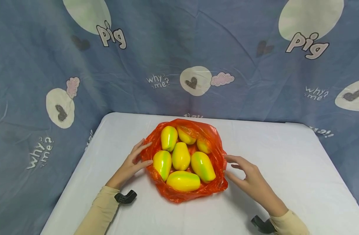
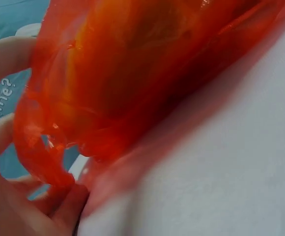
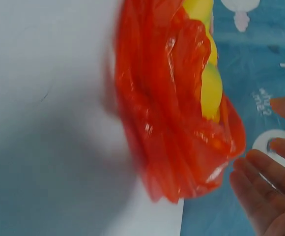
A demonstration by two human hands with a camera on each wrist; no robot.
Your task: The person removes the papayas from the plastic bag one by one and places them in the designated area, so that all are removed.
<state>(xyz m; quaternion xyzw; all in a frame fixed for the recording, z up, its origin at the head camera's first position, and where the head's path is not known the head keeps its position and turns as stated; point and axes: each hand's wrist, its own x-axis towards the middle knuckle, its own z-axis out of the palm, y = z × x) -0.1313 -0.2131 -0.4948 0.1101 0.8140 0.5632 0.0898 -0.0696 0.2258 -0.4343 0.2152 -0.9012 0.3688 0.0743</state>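
Patterned blue cloth (image 1: 241,39) rises behind a white table (image 1: 264,140); at mid-table sits an opened red plastic bag (image 1: 177,196) holding seven glossy yellow-green fruits (image 1: 181,156). Film folds over the two fruits at rear right, partly hiding them. Black wrist pieces (image 1: 126,197) show beside both sleeves (image 1: 103,209). The left hand (image 1: 127,169), thumb and forefinger spread wide, touches the bag's left rim; the right hand (image 1: 252,182), widely parted, reaches its right edge, contact uncertain.
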